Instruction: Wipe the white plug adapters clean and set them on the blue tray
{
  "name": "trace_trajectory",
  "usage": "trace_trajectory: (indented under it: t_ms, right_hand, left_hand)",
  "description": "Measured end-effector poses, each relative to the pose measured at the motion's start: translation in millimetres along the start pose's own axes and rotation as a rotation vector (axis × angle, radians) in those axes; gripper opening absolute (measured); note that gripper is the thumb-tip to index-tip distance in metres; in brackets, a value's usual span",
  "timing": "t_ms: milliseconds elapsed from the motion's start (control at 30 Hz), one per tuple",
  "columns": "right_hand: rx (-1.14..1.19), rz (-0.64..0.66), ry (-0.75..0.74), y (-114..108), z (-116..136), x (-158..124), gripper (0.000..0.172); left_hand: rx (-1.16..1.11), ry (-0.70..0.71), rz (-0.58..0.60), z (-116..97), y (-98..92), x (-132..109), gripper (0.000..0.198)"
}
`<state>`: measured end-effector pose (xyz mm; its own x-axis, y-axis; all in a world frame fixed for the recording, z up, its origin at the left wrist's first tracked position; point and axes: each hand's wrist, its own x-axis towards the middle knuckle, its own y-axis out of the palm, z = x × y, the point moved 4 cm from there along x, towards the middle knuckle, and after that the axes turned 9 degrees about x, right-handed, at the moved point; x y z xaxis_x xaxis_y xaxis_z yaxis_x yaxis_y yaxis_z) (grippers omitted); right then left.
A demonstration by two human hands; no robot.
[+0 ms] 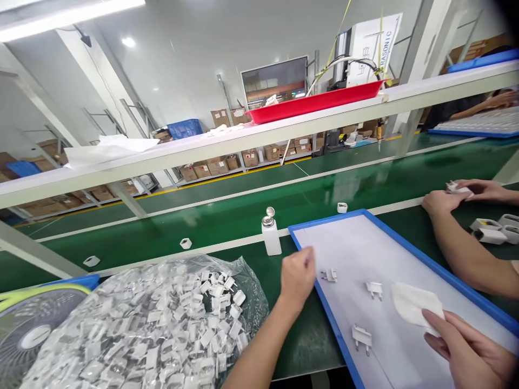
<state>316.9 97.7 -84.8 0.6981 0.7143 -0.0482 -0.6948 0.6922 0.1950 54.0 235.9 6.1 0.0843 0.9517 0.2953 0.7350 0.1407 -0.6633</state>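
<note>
My left hand (298,276) hovers at the near left edge of a blue-rimmed tray (300,249), fingers curled in; whether it holds anything is hidden. A white plug part (329,275) lies on the tray just right of it. Two more plug parts (374,288) (362,338) rest further along the tray. My right hand (466,348) pinches a white wipe cloth (413,306) over the tray's right side. A clear plastic bag (162,324) heaped with several white plug parts sits to my left.
A white pump bottle (271,233) stands behind the tray. Single white caps (185,243) (342,207) (91,261) lie along the green belt (243,216). A co-worker's hands (454,195) hold a part at right. A fan (32,329) sits bottom left. A shelf rail carries a red tray (316,101).
</note>
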Motion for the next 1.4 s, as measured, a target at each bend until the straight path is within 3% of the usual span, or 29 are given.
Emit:
trace_trajectory:
  t_ms: [67, 133, 200, 300, 400, 533, 633, 800, 1000, 1400]
  right_hand:
    - [0.09, 0.039, 0.206, 31, 11, -9, 0.04]
    - [0.164, 0.119, 0.321, 65, 26, -14, 0.038]
    - [0.204, 0.369, 0.391, 104, 43, -16, 0.032]
    - [0.228, 0.579, 0.425, 155, 62, -12, 0.025]
    - [0.214, 0.673, 0.441, 198, 67, -5, 0.019]
    - [0.221, 0.638, 0.409, 236, 59, 5, 0.026]
    - [0.254, 0.589, 0.374, 246, 49, 9, 0.031]
    - [0.296, 0.575, 0.413, 246, 36, 4, 0.033]
    - [0.392, 0.652, 0.454, 245, 37, -4, 0.033]
    - [0.508, 0.677, 0.456, 244, 49, -12, 0.03]
  left_hand:
    - [-0.002, -0.168, -0.236, 28, -33.0, 3, 0.036]
    - [-0.019, -0.321, -0.415, 55, -53.3, 9, 0.067]
    - [-0.048, -0.392, -0.447, 75, -57.7, 21, 0.093]
    - [-0.098, -0.36, -0.35, 94, -47.5, 47, 0.105]
    - [-0.122, -0.29, -0.251, 102, -36.1, 68, 0.084]
    - [-0.062, -0.235, -0.2, 103, -31.8, 77, 0.036]
    - [0.023, -0.186, -0.191, 95, -35.7, 76, 0.031]
    - [0.208, -0.029, -0.155, 66, -52.0, 68, 0.057]
    - [0.503, 0.092, -0.129, 31, -65.2, 51, 0.051]
    - [0.856, 0.177, -0.14, 13, -77.2, 39, 0.057]
